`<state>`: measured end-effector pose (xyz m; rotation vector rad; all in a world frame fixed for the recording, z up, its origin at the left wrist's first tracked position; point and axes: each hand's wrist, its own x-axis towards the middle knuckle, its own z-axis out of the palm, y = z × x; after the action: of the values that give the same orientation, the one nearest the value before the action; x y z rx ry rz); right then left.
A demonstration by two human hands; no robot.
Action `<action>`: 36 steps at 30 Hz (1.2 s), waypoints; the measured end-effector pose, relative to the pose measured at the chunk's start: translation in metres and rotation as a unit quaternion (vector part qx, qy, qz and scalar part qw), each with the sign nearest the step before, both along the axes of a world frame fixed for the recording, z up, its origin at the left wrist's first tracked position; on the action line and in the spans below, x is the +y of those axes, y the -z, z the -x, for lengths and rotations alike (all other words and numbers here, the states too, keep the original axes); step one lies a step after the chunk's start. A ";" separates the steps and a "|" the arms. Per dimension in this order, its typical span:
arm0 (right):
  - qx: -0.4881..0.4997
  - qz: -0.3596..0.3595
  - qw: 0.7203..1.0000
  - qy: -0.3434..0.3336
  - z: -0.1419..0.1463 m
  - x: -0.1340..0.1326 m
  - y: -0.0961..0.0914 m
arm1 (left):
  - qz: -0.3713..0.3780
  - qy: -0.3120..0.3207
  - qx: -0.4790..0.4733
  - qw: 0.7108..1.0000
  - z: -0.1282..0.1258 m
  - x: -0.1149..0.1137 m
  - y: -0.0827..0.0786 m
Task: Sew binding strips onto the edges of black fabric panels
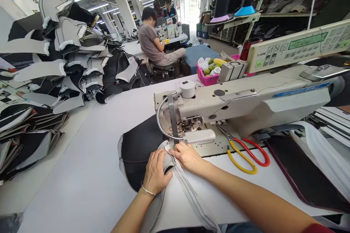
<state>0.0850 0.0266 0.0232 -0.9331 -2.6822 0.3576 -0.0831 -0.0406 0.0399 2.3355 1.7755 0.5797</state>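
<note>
A black padded fabric piece (139, 145) with grey backing lies on the white table, its far edge under the head of the sewing machine (202, 107). My left hand (155, 171) is closed round a folded grey edge of this piece, in front of the needle area. A pale grey strip (193, 193), which looks like zipper tape, runs from that edge towards me. My right hand (187, 156) has its fingers bent together, pinching the strip's upper end close to the presser foot. The fingertips are partly hidden, and the needle cannot be made out.
Scissors (243, 153) with red and yellow handles and a dark phone (306, 174) lie right of my right arm. Stacked fabric pieces (65, 54) stand at the left. A pink basket (207, 76) of fruit sits behind the machine. A person (153, 40) sits further back.
</note>
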 end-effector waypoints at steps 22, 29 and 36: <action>0.078 0.100 0.992 -0.001 -0.027 0.028 0.001 | 0.010 -0.040 0.055 0.998 -0.034 0.046 -0.002; 0.065 0.113 0.991 -0.008 -0.032 0.023 -0.003 | 0.040 -0.034 0.082 0.995 -0.039 0.039 -0.001; 0.045 0.113 0.992 -0.017 -0.033 0.023 -0.001 | 0.046 -0.031 0.080 0.995 -0.040 0.039 -0.004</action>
<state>0.1177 0.0493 0.0244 -0.9092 -2.6167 0.7063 -0.0427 -0.0013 0.0438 2.3314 1.9043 0.3180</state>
